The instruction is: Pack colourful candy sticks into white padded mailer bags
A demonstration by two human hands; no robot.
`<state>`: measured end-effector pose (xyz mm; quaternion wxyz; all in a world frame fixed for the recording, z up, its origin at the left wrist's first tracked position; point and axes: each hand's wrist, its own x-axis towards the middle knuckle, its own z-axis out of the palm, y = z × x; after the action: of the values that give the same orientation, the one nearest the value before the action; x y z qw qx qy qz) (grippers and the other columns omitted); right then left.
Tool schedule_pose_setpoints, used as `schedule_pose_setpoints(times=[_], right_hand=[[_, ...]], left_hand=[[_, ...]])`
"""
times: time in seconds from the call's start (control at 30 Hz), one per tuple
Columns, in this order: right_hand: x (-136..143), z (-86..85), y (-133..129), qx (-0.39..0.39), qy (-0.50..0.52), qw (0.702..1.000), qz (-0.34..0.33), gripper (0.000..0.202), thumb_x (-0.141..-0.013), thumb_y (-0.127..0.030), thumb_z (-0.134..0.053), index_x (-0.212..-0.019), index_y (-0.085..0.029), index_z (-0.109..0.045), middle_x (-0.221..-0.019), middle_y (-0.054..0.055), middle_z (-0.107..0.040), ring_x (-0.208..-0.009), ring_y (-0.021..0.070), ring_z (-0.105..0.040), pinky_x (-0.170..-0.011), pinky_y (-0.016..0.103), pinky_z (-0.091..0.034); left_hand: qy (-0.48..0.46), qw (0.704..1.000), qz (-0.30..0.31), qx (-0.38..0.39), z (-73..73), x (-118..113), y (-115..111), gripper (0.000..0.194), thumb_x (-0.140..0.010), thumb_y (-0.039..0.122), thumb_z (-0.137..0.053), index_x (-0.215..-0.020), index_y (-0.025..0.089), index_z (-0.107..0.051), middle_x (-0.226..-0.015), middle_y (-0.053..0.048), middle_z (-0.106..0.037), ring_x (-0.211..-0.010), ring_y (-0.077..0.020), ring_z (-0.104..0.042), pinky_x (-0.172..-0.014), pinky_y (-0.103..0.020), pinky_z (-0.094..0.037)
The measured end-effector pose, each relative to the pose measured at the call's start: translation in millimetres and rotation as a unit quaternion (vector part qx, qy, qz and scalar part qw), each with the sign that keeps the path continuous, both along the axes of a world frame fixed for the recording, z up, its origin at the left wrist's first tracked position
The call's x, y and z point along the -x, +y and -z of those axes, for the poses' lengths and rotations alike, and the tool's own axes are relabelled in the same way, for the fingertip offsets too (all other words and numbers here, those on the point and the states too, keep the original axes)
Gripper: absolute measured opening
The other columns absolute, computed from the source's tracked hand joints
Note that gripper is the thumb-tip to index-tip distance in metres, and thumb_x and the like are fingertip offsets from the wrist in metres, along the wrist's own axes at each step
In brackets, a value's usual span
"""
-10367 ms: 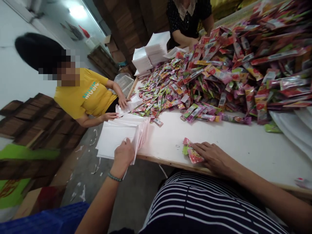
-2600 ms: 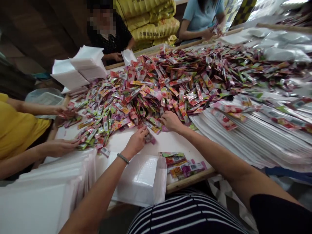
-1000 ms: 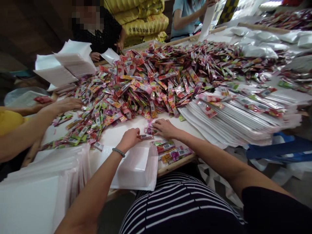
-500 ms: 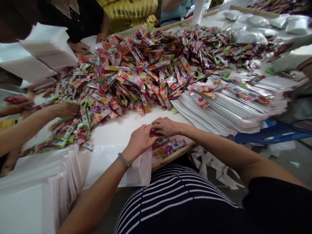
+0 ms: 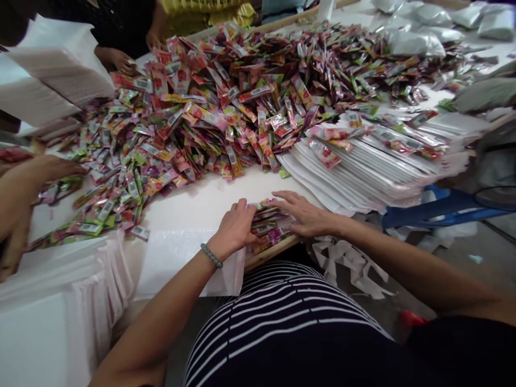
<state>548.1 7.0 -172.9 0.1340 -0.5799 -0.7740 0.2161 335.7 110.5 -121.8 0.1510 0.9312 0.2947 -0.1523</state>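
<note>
A small group of colourful packets point(image 5: 269, 224) lies at the table's front edge, between my two hands. My left hand point(image 5: 236, 226), a beaded bracelet on its wrist, touches the left side of the packets with its fingers bent. Spread fingers show on my right hand point(image 5: 304, 214), which rests at their right side. Below my left wrist is a white padded envelope point(image 5: 173, 263), flat on the table. A large heap of similar packets point(image 5: 209, 115) rises behind my hands.
White envelopes are stacked at the lower left point(image 5: 52, 322) and fanned out at the right point(image 5: 355, 172), with loose packets on top. Another person's hand point(image 5: 36, 177) is at the left edge; a further person's hand point(image 5: 121, 62) is behind the heap. A blue stool point(image 5: 435, 209) stands right.
My hands have moved apart, and my right hand has opened to the right, leaving more of the packets showing. The other person's arm at the left has drawn back from the heap.
</note>
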Motion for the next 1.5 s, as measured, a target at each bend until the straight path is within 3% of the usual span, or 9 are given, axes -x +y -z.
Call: schedule_pose_setpoints(times=[0.17, 0.5, 0.67, 0.8, 0.9, 1.0, 1.17, 1.27, 1.5], right_hand=[[-3, -12.2, -12, 0.008, -0.024, 0.999, -0.028, 0.019, -0.083, -0.020, -0.058, -0.097, -0.017, -0.072, -0.102, 0.011, -0.065, -0.099, 0.0242, -0.054, -0.091, 0.038, -0.042], [16, -11.6, 6, 0.035, -0.062, 0.991, -0.115, 0.018, -0.085, -0.014, -0.056, -0.076, -0.017, -0.071, -0.086, 0.007, -0.066, -0.083, 0.0185, -0.057, -0.078, 0.031, -0.040], [36, -29.9, 6, -0.033, -0.075, 0.991, -0.103, 0.017, -0.087, -0.022, -0.060, -0.100, -0.021, -0.070, -0.117, 0.011, -0.062, -0.106, 0.0253, -0.054, -0.088, 0.039, -0.041], [48, -21.4, 19, -0.039, -0.099, 0.991, -0.079, 0.072, -0.079, -0.041, -0.072, -0.142, -0.021, -0.045, -0.153, 0.019, -0.034, -0.138, 0.0367, -0.030, -0.101, 0.054, -0.036], [49, -5.5, 32, -0.014, -0.108, 0.990, -0.093, 0.096, -0.075, -0.058, -0.071, -0.153, -0.023, -0.028, -0.159, 0.019, -0.023, -0.145, 0.0419, -0.016, -0.106, 0.062, -0.029], [50, 2.9, 37, -0.006, -0.111, 0.986, -0.122, 0.092, -0.078, -0.058, -0.068, -0.153, -0.023, -0.028, -0.157, 0.018, -0.029, -0.142, 0.0413, -0.022, -0.107, 0.059, -0.029], [53, 2.4, 31, -0.042, -0.092, 0.985, -0.140, 0.077, -0.085, -0.046, -0.063, -0.151, -0.019, -0.033, -0.144, 0.018, -0.046, -0.123, 0.0349, -0.044, -0.098, 0.051, -0.039], [57, 8.2, 26, -0.068, -0.063, 0.987, -0.129, 0.064, -0.089, -0.029, -0.057, -0.149, -0.018, -0.038, -0.130, 0.016, -0.056, -0.111, 0.0278, -0.050, -0.095, 0.044, -0.043], [56, 30.6, 24, -0.062, 0.084, 0.994, 0.039, 0.059, -0.079, -0.016, -0.060, -0.137, -0.022, -0.055, -0.112, 0.008, -0.070, -0.097, 0.0230, -0.064, -0.086, 0.034, -0.050]], left_hand=[[-0.018, 0.999, 0.051, -0.004, 4.9, -8, 8, 0.067, -0.072, 0.036, -0.076, -0.130, 0.019, -0.047, -0.132, -0.013, -0.052, -0.115, -0.0308, -0.052, -0.095, -0.040, -0.045], [-0.038, 0.999, 0.029, -0.022, 16.2, 3, 21, 0.036, -0.080, 0.020, -0.061, -0.116, 0.017, -0.056, -0.112, -0.011, -0.064, -0.102, -0.0267, -0.057, -0.091, -0.038, -0.045], [-0.078, 0.997, 0.004, 0.011, 15.7, 13, 22, 0.041, -0.081, 0.026, -0.063, -0.119, 0.015, -0.054, -0.116, -0.012, -0.061, -0.108, -0.0271, -0.055, -0.096, -0.039, -0.045], [-0.157, 0.984, -0.055, -0.064, -17.2, 34, -6, 0.041, -0.083, 0.026, -0.060, -0.123, 0.019, -0.054, -0.132, -0.013, -0.050, -0.123, -0.0287, -0.046, -0.105, -0.044, -0.041], [-0.116, 0.989, 0.004, -0.091, -37.9, 58, -43, 0.023, -0.080, 0.027, -0.063, -0.103, 0.026, -0.065, -0.145, -0.010, -0.039, -0.127, -0.0331, -0.041, -0.101, -0.050, -0.044], [-0.002, 0.993, -0.020, -0.116, -38.0, 82, -68, 0.013, -0.082, 0.021, -0.059, -0.089, 0.024, -0.070, -0.143, -0.012, -0.042, -0.115, -0.0344, -0.050, -0.088, -0.051, -0.050], [0.089, 0.961, -0.192, -0.180, -30.1, 106, -78, 0.042, -0.088, 0.015, -0.048, -0.128, 0.021, -0.059, -0.129, -0.016, -0.052, -0.089, -0.0242, -0.063, -0.079, -0.040, -0.056], [0.103, 0.941, -0.272, -0.174, -32.7, 104, -85, 0.048, -0.092, 0.025, -0.047, -0.140, 0.022, -0.047, -0.142, -0.017, -0.043, -0.077, -0.0192, -0.066, -0.067, -0.035, -0.058], [0.124, 0.933, -0.309, -0.136, -23.5, 91, -88, 0.062, -0.088, 0.014, -0.044, -0.149, 0.020, -0.034, -0.161, -0.020, -0.019, -0.080, -0.0220, -0.071, -0.062, -0.035, -0.059]])
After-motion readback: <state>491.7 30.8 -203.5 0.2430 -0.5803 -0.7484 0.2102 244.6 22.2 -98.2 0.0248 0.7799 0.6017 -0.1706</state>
